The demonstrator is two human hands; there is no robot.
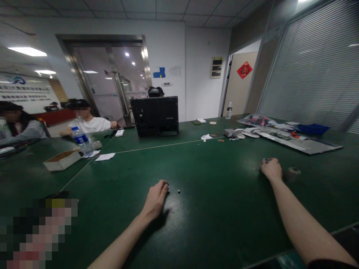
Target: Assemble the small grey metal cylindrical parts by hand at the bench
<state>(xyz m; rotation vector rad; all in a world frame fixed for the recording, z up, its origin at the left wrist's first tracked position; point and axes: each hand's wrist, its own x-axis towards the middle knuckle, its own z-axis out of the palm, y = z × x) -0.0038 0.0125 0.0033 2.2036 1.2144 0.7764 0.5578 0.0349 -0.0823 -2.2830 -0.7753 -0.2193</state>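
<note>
My left hand (155, 198) is over the middle of the green table (213, 209), its fingers curled together. A bit of something dark shows at its fingertips, too small to name. Just to the right of it, a tiny round metal piece (178, 191) lies on the tabletop. My right hand (272, 171) is farther off to the right, closed around a small silver-and-dark piece (266, 160) that its fingers partly cover. Close beside that hand stands a short round container (294, 174), with a darker ring on top.
A black monitor-like panel (155, 116) stands at the back. Papers and a flat board (314, 145) lie back right, near a blue tray (313, 129). To the left are an open box (62, 161) and a water bottle (82, 142). Two people sit at the far left.
</note>
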